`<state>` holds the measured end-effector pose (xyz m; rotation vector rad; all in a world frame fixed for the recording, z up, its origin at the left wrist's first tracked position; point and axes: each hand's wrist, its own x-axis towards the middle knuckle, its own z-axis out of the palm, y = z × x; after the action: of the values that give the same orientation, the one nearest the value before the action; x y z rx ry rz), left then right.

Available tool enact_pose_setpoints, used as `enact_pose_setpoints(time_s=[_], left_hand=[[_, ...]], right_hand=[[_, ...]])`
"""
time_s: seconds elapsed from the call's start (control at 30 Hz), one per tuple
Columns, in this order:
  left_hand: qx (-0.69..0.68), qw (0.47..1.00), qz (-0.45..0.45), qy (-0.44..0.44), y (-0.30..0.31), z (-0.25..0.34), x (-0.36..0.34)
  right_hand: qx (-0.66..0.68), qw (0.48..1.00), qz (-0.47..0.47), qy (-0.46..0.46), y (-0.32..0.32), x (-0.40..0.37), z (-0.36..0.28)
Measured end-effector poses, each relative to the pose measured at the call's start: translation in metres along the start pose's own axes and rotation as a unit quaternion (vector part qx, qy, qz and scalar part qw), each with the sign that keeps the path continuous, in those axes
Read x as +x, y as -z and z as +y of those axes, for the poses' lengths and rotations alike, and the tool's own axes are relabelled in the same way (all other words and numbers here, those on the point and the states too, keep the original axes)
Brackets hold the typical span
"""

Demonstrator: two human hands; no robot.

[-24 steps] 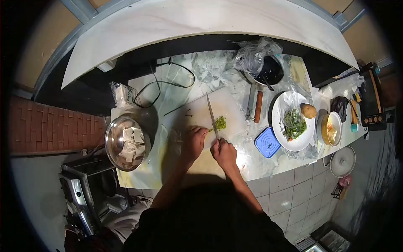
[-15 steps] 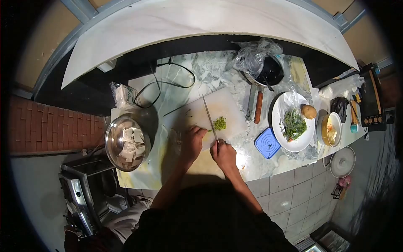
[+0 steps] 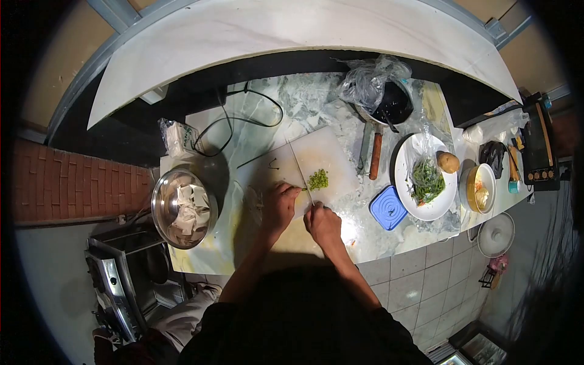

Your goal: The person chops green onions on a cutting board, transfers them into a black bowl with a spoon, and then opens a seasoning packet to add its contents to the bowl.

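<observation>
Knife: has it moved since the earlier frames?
Yes. The knife swung its tip left across the cutting board, away from the chopped greens; the right hand grips its handle.

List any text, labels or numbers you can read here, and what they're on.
No text reads legibly.
On the plastic packet by the steel bowl: green print, too blurred to read.
On the blue lid: a raised pattern only, no words discernible.
On the knife in the right hand: no marking visible.
</observation>
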<state>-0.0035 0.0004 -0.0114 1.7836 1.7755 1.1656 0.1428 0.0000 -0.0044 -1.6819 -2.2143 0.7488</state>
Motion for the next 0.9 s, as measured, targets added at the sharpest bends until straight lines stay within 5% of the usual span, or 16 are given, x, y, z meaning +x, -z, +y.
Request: enact_pose_setpoints(time_s=[0.47, 0.67, 0.9], left_hand=[[-0.031, 0.995, 0.084, 0.052, -0.014, -0.011, -0.006], [0.009, 1.000, 0.010, 0.027, 0.002, 0.014, 0.005], [0.016, 1.000, 0.025, 0.008, -0.005, 0.007, 0.002]], right_hand=[[-0.016, 1.000, -0.023, -0.006, -0.005, 0.000, 0.005], [0.004, 1.000, 0.022, 0.012, -0.003, -0.002, 0.006], [-0.027, 0.999, 0.018, 0.002, 0.000, 0.000, 0.002]])
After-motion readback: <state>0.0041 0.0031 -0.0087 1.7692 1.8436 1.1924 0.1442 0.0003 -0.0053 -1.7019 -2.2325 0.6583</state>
